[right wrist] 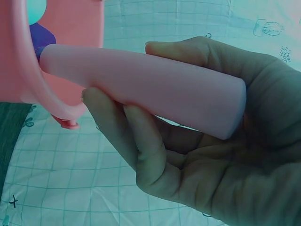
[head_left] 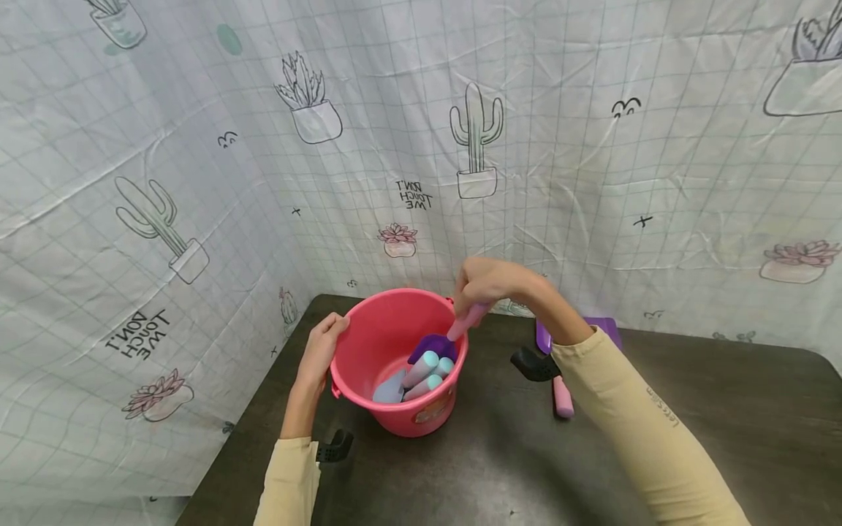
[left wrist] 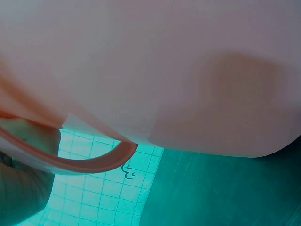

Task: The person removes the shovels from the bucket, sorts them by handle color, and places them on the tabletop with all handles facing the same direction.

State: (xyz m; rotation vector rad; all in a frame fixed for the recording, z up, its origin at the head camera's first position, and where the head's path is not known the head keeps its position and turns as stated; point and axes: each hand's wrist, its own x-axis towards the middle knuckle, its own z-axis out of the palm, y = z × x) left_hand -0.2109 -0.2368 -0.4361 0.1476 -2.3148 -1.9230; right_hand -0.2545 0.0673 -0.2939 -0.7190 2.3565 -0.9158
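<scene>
A pink toy bucket (head_left: pixel 368 340) stands on the table. My left hand (head_left: pixel 322 345) grips its left rim, thumb over the edge; in the left wrist view the bucket wall (left wrist: pixel 141 70) fills most of the picture. Over the right rim, my right hand (head_left: pixel 490 283) holds a toy shovel by its pink handle (right wrist: pixel 141 87), fingers and thumb around it. The shovel's purple blade (head_left: pixel 430 346) is inside the bucket. Beside the blade lie several tools with pink and mint handles (head_left: pixel 419 370), one showing a pale blue-grey blade (head_left: pixel 391 389).
On the dark table (head_left: pixel 473 453), a purple tool (head_left: pixel 604 330) lies right of the bucket, partly behind my right forearm; a pink handle (head_left: pixel 562 398) shows below the sleeve. A white curtain (head_left: pixel 552 183) with cactus drawings hangs behind and to the left.
</scene>
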